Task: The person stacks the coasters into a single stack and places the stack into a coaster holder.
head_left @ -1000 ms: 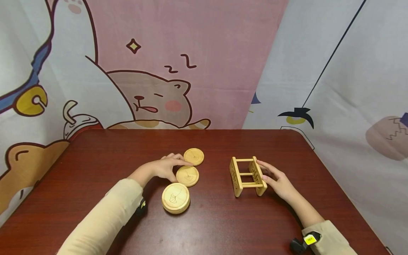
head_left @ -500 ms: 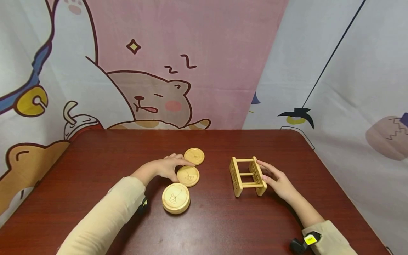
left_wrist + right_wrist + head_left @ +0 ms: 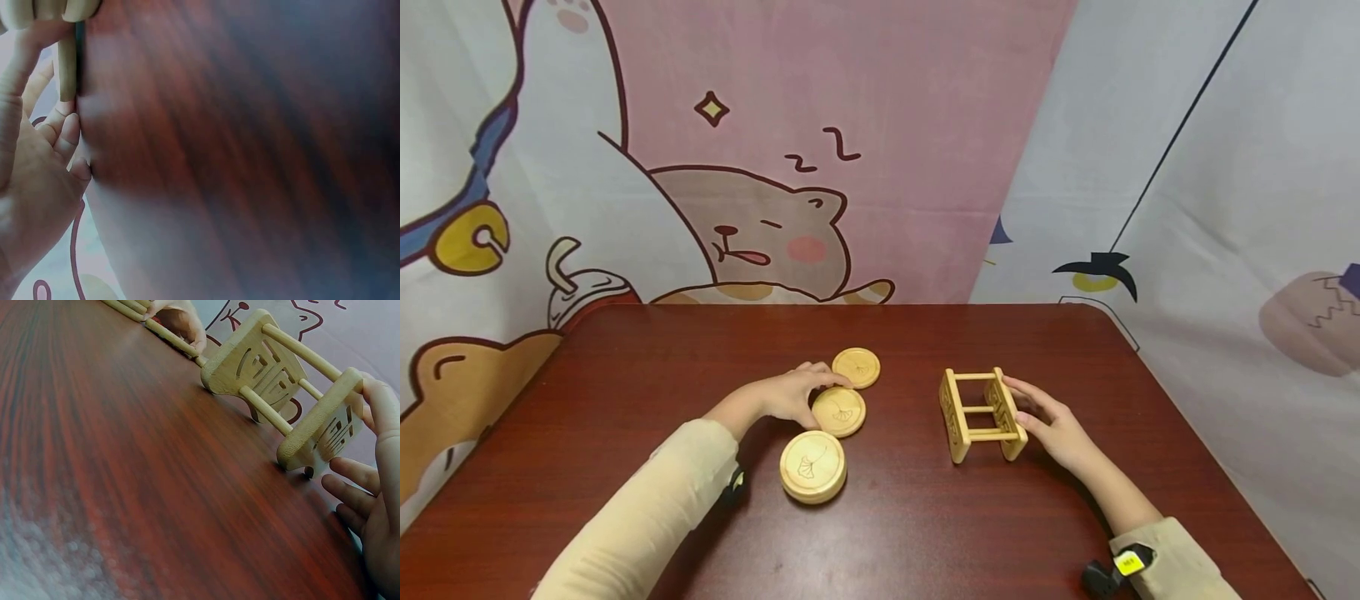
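Note:
In the head view my left hand (image 3: 793, 394) grips a round wooden coaster (image 3: 838, 412), thumb at its near edge and index finger at its far edge. Its upper face carries a ginkgo-leaf engraving. Just beyond lies another coaster (image 3: 856, 367), flat on the table. A short stack of coasters (image 3: 813, 467) sits nearer, beside my thumb. To the right, my right hand (image 3: 1051, 425) holds the side panel of a wooden coaster holder (image 3: 957, 417) by thumb and index finger. The holder (image 3: 303, 434) stands on the table, its two carved panels joined by rods.
Everything stands on a dark red-brown wooden table (image 3: 910, 542). A cartoon-printed cloth (image 3: 925, 150) hangs behind and around it. My left forearm (image 3: 647, 508) crosses the table's left part.
My left hand and the gripped coaster have shifted very slightly left and away. The right hand, the holder and the other coasters keep their places.

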`<move>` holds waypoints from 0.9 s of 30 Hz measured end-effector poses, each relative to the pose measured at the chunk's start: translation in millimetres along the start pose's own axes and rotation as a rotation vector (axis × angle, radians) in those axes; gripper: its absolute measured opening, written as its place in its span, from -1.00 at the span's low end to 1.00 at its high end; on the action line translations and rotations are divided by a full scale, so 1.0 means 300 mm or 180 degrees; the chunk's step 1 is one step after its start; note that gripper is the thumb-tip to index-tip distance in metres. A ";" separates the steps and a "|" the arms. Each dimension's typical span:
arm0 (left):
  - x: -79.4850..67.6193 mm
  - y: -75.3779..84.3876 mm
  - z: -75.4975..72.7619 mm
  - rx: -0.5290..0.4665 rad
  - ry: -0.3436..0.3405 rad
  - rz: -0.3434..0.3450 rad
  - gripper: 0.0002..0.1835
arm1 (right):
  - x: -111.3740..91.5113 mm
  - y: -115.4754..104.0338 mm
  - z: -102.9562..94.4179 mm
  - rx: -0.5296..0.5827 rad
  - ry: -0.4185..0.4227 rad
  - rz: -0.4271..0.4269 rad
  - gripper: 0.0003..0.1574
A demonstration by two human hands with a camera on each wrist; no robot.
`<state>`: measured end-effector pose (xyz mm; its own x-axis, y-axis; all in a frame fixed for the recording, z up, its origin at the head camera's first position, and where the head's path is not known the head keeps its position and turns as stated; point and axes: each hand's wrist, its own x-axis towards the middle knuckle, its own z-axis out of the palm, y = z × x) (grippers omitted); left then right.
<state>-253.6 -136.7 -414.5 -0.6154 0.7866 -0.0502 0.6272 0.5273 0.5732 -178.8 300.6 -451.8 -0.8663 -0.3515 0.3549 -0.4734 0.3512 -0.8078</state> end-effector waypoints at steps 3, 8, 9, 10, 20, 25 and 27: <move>0.002 -0.008 0.003 -0.0026 0.0037 0.0052 -0.16 | 0.001 -0.002 -0.001 0.0017 -0.0020 -0.0037 -0.37; 0.003 -0.018 0.009 -0.0065 0.0104 0.0109 -0.16 | 0.000 -0.003 -0.001 0.0007 -0.0011 -0.0083 -0.36; 0.002 -0.019 0.009 -0.0079 0.0112 0.0112 -0.16 | 0.000 -0.003 -0.001 0.0004 -0.0009 -0.0077 -0.36; 0.000 -0.018 0.009 -0.0104 0.0120 0.0112 -0.16 | -0.001 -0.003 -0.001 0.0001 -0.0001 -0.0052 -0.36; -0.018 -0.022 -0.006 -0.0153 0.0402 -0.0052 -0.15 | 0.000 -0.001 -0.001 -0.0017 -0.0004 -0.0038 -0.37; -0.030 -0.012 -0.029 -0.0218 0.0630 -0.0042 -0.12 | -0.001 -0.005 -0.002 -0.0033 -0.0016 -0.0047 -0.36; -0.036 -0.006 -0.035 -0.0209 0.0701 -0.0025 -0.12 | -0.001 -0.006 -0.001 -0.0024 -0.0006 -0.0067 -0.36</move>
<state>-253.1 -149.6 -406.4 -0.7141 0.6896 0.1208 0.5939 0.5054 0.6259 -177.9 300.3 -450.2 -0.8559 -0.3604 0.3710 -0.4928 0.3503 -0.7966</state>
